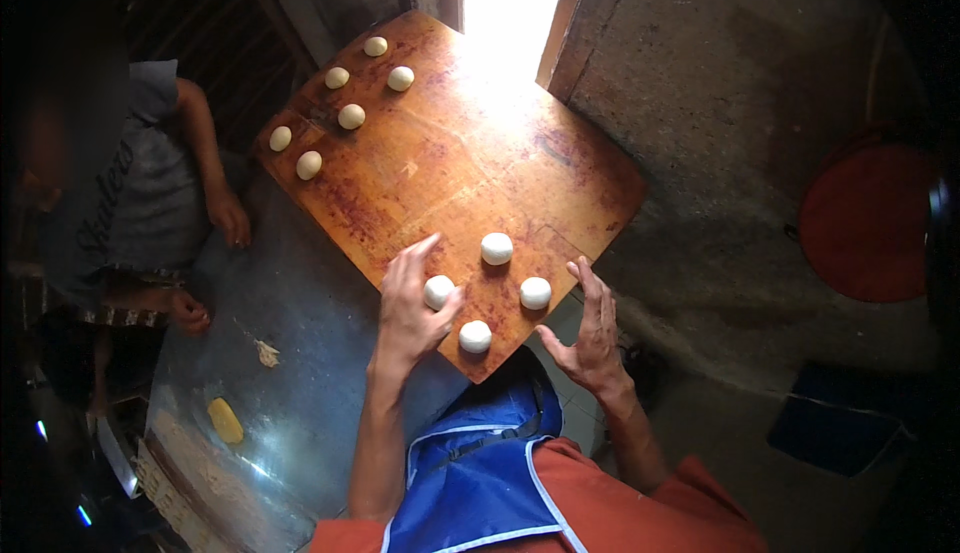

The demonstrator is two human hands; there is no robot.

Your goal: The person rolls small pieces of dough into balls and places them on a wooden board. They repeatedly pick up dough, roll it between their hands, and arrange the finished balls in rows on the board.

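Near the close corner of a brown board (440,193), my left hand (405,308) curves around a white dough ball (438,292). Its fingers reach past the ball and its thumb lies close to it; whether the palm touches it I cannot tell. Three more pale balls sit nearby: a dough ball (496,249) farther off, a dough ball (535,293) toward the right edge, and a dough ball (475,337) at the corner. My right hand (592,338) hangs beside the right edge, thumb and fingers apart, holding nothing.
Several dough balls (351,117) are spaced over the board's far left end. Left of it stands a grey metal table (290,353) bearing a yellow oval piece (225,420) and a dough scrap (267,354). A person (160,173) stands at left. A red round object (870,223) is at right.
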